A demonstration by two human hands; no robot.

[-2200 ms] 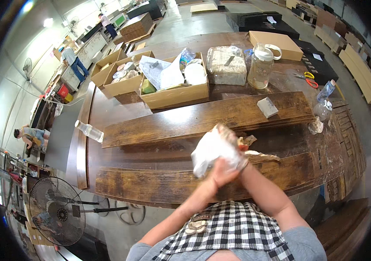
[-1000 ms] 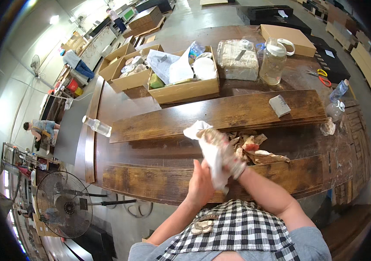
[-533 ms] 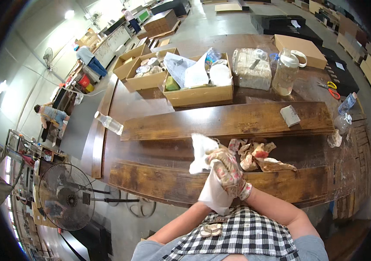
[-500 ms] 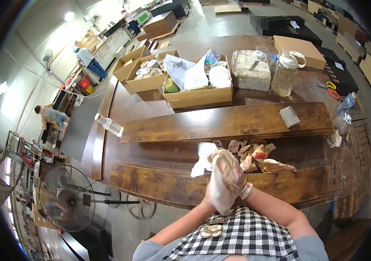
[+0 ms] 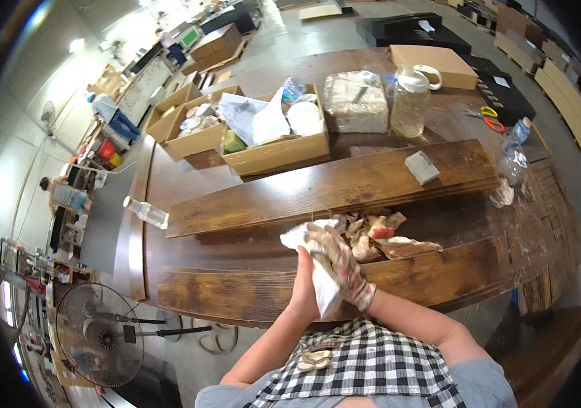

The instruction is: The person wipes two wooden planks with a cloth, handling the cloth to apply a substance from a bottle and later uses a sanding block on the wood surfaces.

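A white rag (image 5: 326, 294) is pressed between my two hands above the near edge of the table. My bare left hand (image 5: 304, 289) holds it from the left, thumb up, its other fingers mostly hidden behind the rag. My right hand (image 5: 339, 262), in a stained glove with a red pattern, grips the rag from the right. One end of the rag (image 5: 294, 238) sticks out beyond the fingers. Just past the gloved hand lie crumpled, stained rags (image 5: 380, 234). Brown wood-grain boards lie in a near stack (image 5: 229, 291) and a far stack (image 5: 290, 194).
A pale block (image 5: 422, 168) rests on the far boards. A clear bottle (image 5: 146, 212) lies at left. Behind stand cardboard boxes (image 5: 280, 158), a wrapped bundle (image 5: 356, 109), a clear jug (image 5: 409, 112) and scissors (image 5: 490, 119). A fan (image 5: 103, 333) stands at lower left; people work far left.
My hands have shifted slightly left with the rag, and my left thumb now shows upright against it. The whole view has swung, so the table's things sit further left.
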